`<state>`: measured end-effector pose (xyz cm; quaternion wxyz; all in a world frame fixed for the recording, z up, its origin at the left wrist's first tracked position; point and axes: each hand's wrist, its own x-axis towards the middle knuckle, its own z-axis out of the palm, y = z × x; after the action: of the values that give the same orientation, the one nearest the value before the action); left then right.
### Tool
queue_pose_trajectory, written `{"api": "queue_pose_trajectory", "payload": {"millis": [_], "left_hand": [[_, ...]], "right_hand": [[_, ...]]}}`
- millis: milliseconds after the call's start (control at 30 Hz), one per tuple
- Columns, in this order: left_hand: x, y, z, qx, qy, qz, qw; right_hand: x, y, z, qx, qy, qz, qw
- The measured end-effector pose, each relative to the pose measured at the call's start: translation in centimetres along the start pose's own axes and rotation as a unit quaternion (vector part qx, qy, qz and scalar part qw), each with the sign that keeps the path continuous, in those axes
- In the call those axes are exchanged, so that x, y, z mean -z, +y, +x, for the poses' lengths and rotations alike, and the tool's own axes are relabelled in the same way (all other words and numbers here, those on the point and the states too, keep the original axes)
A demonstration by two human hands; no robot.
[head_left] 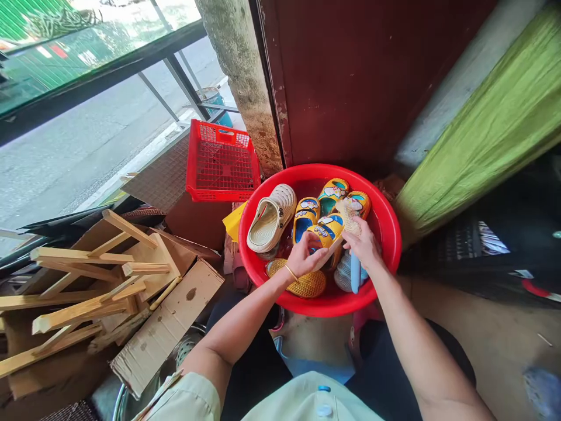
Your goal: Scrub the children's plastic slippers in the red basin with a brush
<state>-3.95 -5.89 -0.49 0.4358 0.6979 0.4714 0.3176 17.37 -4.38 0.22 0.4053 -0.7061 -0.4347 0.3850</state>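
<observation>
- While the left hand hovers over the middle of the red plastic basin, its fingers curl round the lower edge of a yellow slipper, gripping it rather than spreading
- the right hand sits just beside it, its fingers closed on a pale-bristled scrubbing brush, though the exact grip is partly hidden
- that slipper lies tilted between the hands, its long axis running up and to the right from the left hand's fingers toward the brush; the brush head is at its far end, seemingly touching it, so the right hand is nearer that end and the left nearer the other
- a beige woven clog lies in the basin to the left, two more yellow slippers sit at the far side, and a slipper with a yellow woven sole lies below the left hand
- a pale blue slipper lies under the right hand, with a blue strip beside it, its nature unclear
- a red plastic crate stands beyond the basin, wooden slats and torn cardboard are heaped to the left, and a green cloth hangs to the right of a maroon door
</observation>
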Motion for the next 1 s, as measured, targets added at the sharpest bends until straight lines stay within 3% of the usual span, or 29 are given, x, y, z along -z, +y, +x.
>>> {"api": "queue_pose_trajectory", "payload": {"millis": [67, 200, 267, 367, 400, 467, 533, 600, 767, 867, 1000], "left_hand": [[-0.5, -0.6, 0.4, 0.048, 0.01, 0.036, 0.998], [-1.4, -1.8, 1.3, 0.041, -0.013, 0.082, 0.996], [-1.9, -2.2, 1.8, 0.058, -0.004, 0.059, 0.997], [-2.5, -2.5, 2.8, 0.161, 0.0, -0.068, 0.985], [-2.7, -2.5, 3.1, 0.202, 0.008, -0.139, 0.969], [-3.0, -2.2, 3.7, 0.27, 0.048, -0.309, 0.91], [-3.1, -1.7, 4.2, 0.303, 0.095, -0.438, 0.841], [-2.9, -1.1, 4.7, 0.315, 0.113, -0.507, 0.795], [-1.9, 0.5, 5.2, 0.287, 0.024, -0.645, 0.708], [-2.1, 1.2, 4.9, 0.253, -0.015, -0.642, 0.723], [-3.6, 1.5, 4.2, 0.225, -0.023, -0.552, 0.803]], "right_hand": [[-0.1, 0.9, 0.1, 0.031, -0.011, -0.095, 0.995], [-0.3, 2.6, 0.2, 0.104, -0.031, -0.24, 0.965], [-0.5, 2.9, 0.2, 0.12, -0.035, -0.276, 0.953], [-1.3, 2.6, -0.5, 0.147, -0.046, -0.296, 0.943], [-1.6, 2.3, -0.9, 0.16, -0.048, -0.296, 0.941], [-2.2, 1.7, -2.2, 0.186, -0.045, -0.288, 0.938], [-2.6, 1.3, -3.9, 0.221, -0.05, -0.269, 0.936], [-2.9, 1.1, -6.0, 0.262, -0.055, -0.248, 0.931], [-3.2, 1.0, -9.6, 0.322, -0.074, -0.246, 0.911], [-3.4, 0.3, -8.7, 0.3, -0.065, -0.286, 0.908], [-2.7, -1.1, -4.5, 0.233, -0.045, -0.342, 0.909]]}}
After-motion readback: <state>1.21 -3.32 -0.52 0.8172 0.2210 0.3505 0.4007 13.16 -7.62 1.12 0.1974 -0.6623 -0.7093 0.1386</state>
